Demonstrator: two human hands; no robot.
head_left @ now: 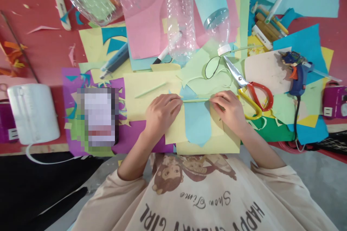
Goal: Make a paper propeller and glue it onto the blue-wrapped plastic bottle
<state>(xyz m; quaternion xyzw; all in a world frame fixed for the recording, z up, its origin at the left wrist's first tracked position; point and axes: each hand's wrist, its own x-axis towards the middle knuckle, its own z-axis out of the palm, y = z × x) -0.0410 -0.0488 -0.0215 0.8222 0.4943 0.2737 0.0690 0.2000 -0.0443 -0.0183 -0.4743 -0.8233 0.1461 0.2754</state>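
A thin, pale green rolled paper strip (195, 100) stretches level between my two hands. My left hand (164, 112) pinches its left end, and my right hand (227, 108) pinches the right end. Beneath it lies a light blue paper piece (198, 126) with a rounded lower edge, on top of yellow paper (227, 143). Another thin green strip (150, 90) rests on the yellow sheet, up and left of my left hand. Scissors (248, 88) with one red and one yellow handle lie spread apart just right of my right hand.
A glue gun (298, 75) with a cord lies at the right. Clear plastic bottles (181, 18) and markers (117, 59) lie farther back. At the left are a blurred-out phone (99, 117) and a white zipped pouch (33, 113). Paper scraps cover much of the red table (40, 54).
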